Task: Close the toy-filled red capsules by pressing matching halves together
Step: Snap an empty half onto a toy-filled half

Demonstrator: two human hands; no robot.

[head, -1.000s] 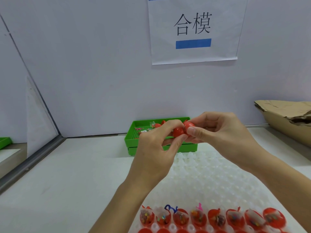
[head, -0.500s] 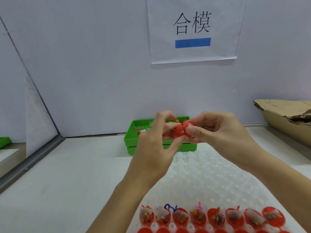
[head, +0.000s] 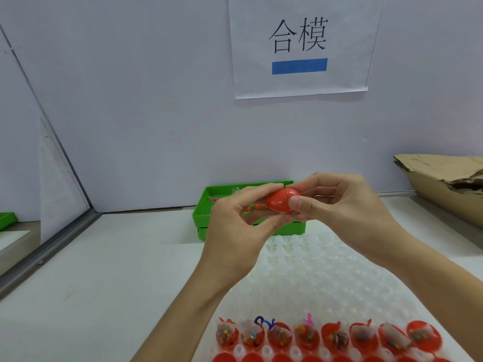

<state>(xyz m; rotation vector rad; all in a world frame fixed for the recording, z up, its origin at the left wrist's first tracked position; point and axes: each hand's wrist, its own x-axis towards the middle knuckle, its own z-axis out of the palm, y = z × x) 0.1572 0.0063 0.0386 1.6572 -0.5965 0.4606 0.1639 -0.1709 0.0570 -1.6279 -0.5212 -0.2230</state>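
Since a moment ago, both hands have brought the two halves together into one smooth, glossy red plastic egg-shaped capsule (head: 282, 203), held above the white desk (head: 104, 270). Left hand (head: 243, 231) pinches its left end; right hand (head: 339, 207) pinches the right. Below, toy-filled open red capsule halves (head: 326, 337) sit in a bumpy translucent white tray (head: 326, 270); a perforated green plastic bin (head: 206, 215) lies behind.
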